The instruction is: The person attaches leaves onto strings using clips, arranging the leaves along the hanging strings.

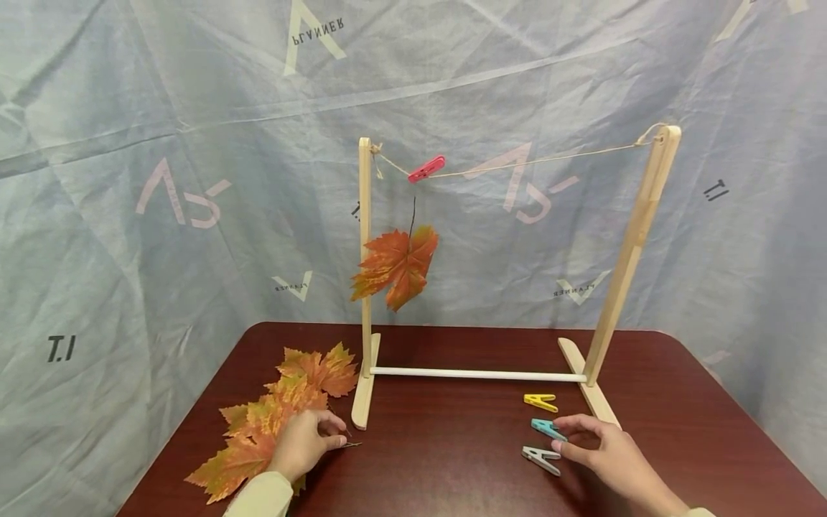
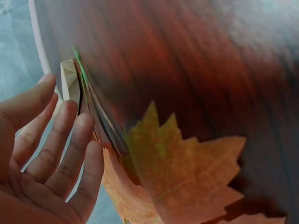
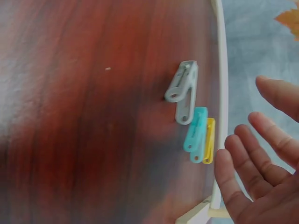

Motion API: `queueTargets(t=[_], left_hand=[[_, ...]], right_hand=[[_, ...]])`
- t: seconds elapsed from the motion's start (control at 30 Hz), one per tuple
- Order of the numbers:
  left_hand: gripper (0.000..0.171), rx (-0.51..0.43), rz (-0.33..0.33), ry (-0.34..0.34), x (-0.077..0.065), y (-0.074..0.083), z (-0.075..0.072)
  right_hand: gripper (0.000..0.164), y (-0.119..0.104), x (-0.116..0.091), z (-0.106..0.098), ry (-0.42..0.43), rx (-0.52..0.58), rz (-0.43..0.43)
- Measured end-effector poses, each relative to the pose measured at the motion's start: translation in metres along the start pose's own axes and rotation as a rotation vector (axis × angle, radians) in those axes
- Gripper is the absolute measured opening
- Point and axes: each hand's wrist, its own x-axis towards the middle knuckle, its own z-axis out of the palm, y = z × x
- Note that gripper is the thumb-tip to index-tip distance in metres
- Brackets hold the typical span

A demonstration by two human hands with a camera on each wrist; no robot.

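My left hand [image 1: 305, 443] is over a row of orange and yellow artificial maple leaves [image 1: 242, 456] on the table's left side. Its fingers reach the thin leaf stems [image 1: 352, 444]; in the left wrist view they extend loosely, thumb apart. At the right, my right hand [image 1: 604, 454] is held with spread fingers beside a turquoise clothespin [image 1: 548, 429] and a grey clothespin [image 1: 541, 459]. A yellow clothespin [image 1: 540, 402] lies just behind these. The right wrist view shows that hand [image 3: 261, 172] with nothing between thumb and fingers.
A wooden frame [image 1: 636, 244] with a white crossbar [image 1: 478, 374] stands on the dark red table [image 1: 446, 459]. Between its posts runs a string [image 1: 549, 159] carrying a pink clothespin [image 1: 427, 169]. One maple leaf [image 1: 400, 266] hangs beneath that clothespin. Grey cloth [image 1: 194, 273] drapes behind.
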Motion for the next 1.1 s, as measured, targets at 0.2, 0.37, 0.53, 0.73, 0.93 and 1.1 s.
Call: queueTargets(t=[0.2,0.37,0.53,0.73,0.93,1.1], left_hand=[[0.015,0.085,0.012,-0.011,-0.002,-0.002,0.001],[0.016,0.155,0.013,-0.019,-0.003,-0.003,0.003],[0.017,0.220,0.012,-0.048,-0.003,-0.002,0.005],[0.021,0.296,0.015,-0.053,-0.003,0.000,0.006],[0.021,0.313,0.012,-0.059,-0.002,-0.001,0.007],[0.023,0.322,0.031,-0.053,-0.002,-0.002,0.009]], right_hand=[[0.039,0.011,0.004,0.004,-0.061,-0.049,-0.026],[0.039,0.015,0.005,0.007,-0.101,-0.070,-0.045],[0.038,0.018,0.006,0.012,-0.132,-0.108,-0.083],[0.036,0.021,0.008,0.016,-0.145,-0.174,-0.094],[0.033,0.020,0.008,0.020,-0.110,-0.271,-0.104],[0.031,0.017,0.009,0.024,-0.078,-0.354,-0.081]])
